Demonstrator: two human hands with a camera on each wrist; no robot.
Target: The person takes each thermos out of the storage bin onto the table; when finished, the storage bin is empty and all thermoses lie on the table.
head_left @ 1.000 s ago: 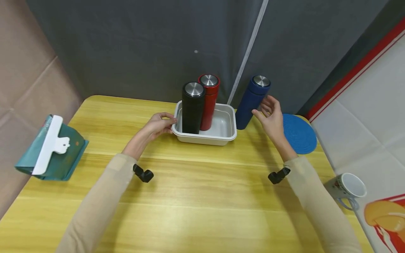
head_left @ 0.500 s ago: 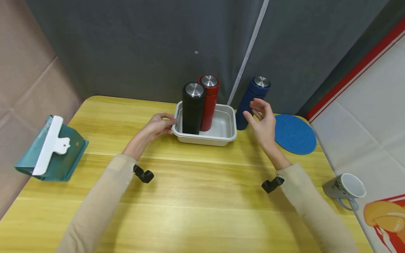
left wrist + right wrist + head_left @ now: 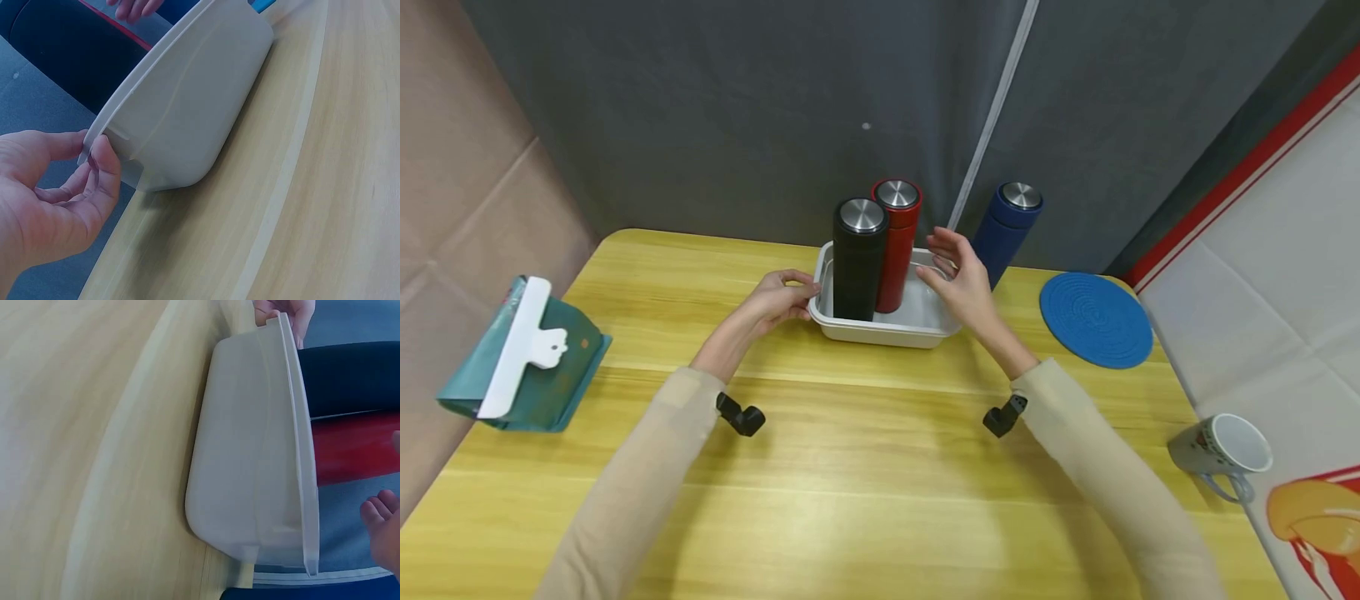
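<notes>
A makeshift recording booth, not a home — grey curtain (image 3: pixel 737 108) hung close behind a small wooden table (image 3: pixel 850 467), brown paper (image 3: pixel 460 167) screening the left side.

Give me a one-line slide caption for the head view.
Left hand pinches the white tray's rim; right hand hovers open by the red flask, black flask alongside.

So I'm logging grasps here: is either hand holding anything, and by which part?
The left hand pinches the white tray by its left rim. The right hand hovers open over the tray's right side, holding nothing.
</notes>
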